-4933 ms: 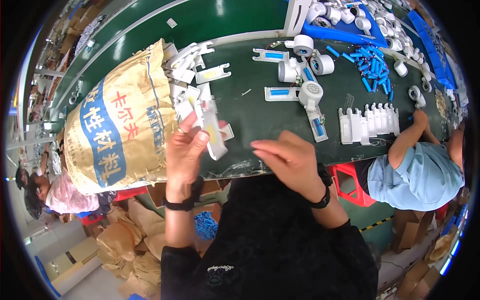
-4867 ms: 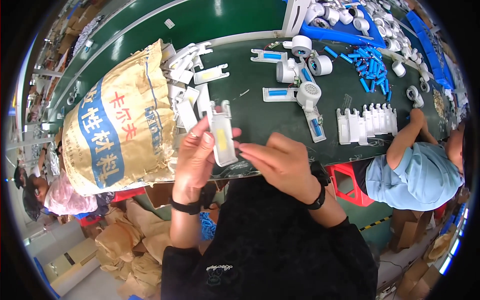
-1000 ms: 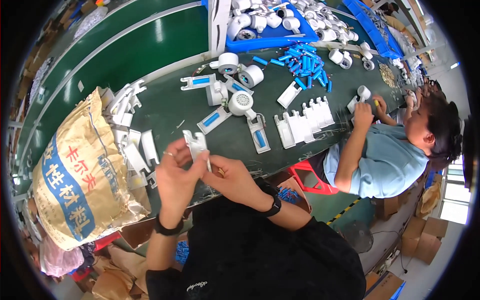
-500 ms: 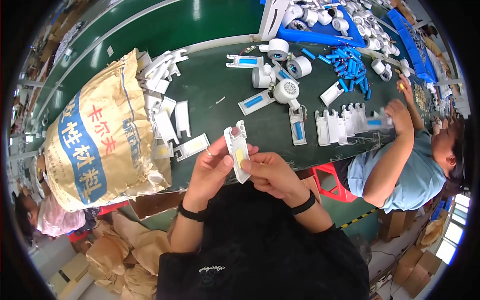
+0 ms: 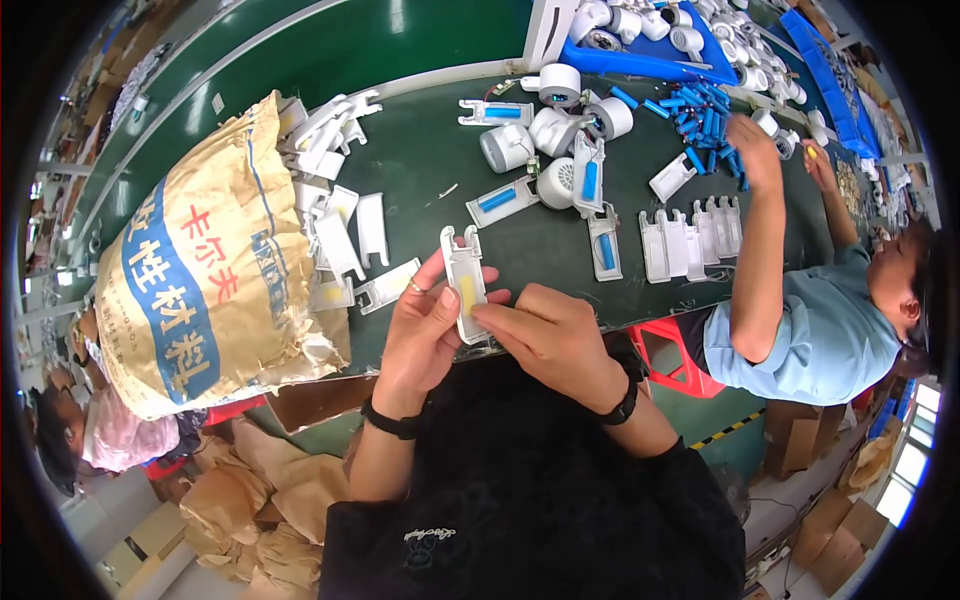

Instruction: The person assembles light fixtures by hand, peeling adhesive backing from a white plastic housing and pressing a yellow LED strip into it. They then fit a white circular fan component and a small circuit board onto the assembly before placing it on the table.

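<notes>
My left hand (image 5: 415, 335) is closed around a long white plastic casing half (image 5: 460, 258), held upright above the table's near edge, with the thumb along its left side. Inside the casing lies a yellow rectangular patch (image 5: 468, 290). My right hand (image 5: 560, 335) is closed, thumb and forefinger pinched together at the patch's lower right edge. What sits between those fingertips is too small to make out. Another white casing half (image 5: 390, 287) with a pale patch rests just left of my left hand.
A big brown paper sack (image 5: 190, 270) at left spills white casings (image 5: 335, 240). Round white device heads (image 5: 532, 135), casings with blue cylindrical cells, a casing row (image 5: 690, 240) and a blue cell pile (image 5: 700, 110) lie ahead and right. A co-worker (image 5: 790, 340) reaches in at right.
My right forefinger and thumb have come together at the patch, the hand lifting off the casing's side. The co-worker's arm has moved to the blue cells; another cell-bearing casing lies among the heads.
</notes>
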The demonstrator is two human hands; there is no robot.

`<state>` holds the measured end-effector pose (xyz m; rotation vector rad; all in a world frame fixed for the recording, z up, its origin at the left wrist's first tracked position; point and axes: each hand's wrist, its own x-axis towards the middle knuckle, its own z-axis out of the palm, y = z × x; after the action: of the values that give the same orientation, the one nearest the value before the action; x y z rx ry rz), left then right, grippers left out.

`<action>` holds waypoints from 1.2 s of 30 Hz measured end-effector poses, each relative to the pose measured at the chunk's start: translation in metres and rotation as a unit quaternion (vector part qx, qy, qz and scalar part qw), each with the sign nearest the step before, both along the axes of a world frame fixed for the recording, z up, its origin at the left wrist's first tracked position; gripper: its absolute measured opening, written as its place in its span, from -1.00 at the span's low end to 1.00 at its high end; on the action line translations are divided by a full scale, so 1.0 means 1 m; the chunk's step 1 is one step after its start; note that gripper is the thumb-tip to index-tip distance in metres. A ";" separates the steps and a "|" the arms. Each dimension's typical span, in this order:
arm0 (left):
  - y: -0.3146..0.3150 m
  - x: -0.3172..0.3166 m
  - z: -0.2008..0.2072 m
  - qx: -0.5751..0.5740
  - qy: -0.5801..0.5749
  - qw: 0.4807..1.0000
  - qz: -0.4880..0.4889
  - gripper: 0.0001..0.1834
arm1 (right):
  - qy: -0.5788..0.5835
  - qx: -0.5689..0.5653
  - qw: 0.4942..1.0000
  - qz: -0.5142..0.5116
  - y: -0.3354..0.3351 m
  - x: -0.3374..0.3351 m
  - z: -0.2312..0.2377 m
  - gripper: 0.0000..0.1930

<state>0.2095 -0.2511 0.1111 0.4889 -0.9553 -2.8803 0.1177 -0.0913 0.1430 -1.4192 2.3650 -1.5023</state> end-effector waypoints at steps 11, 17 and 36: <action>-0.001 0.001 0.004 -0.031 -0.003 0.999 -0.014 -0.38 | 0.075 -0.004 0.997 0.018 -0.003 -0.002 -0.002 -0.75; 0.003 -0.005 0.007 0.017 -0.026 0.999 -0.043 -0.38 | -0.038 -0.013 0.999 -0.036 0.000 -0.003 -0.006 -0.81; 0.192 -0.110 -0.068 -0.095 -0.074 0.988 -0.097 -0.45 | -0.517 -0.520 0.680 -0.021 0.179 -0.050 0.000 -0.85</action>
<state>0.0995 -0.0588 0.0429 0.6330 -1.3562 -2.9110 0.0682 0.0875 0.1434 -0.1285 0.7868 -2.7382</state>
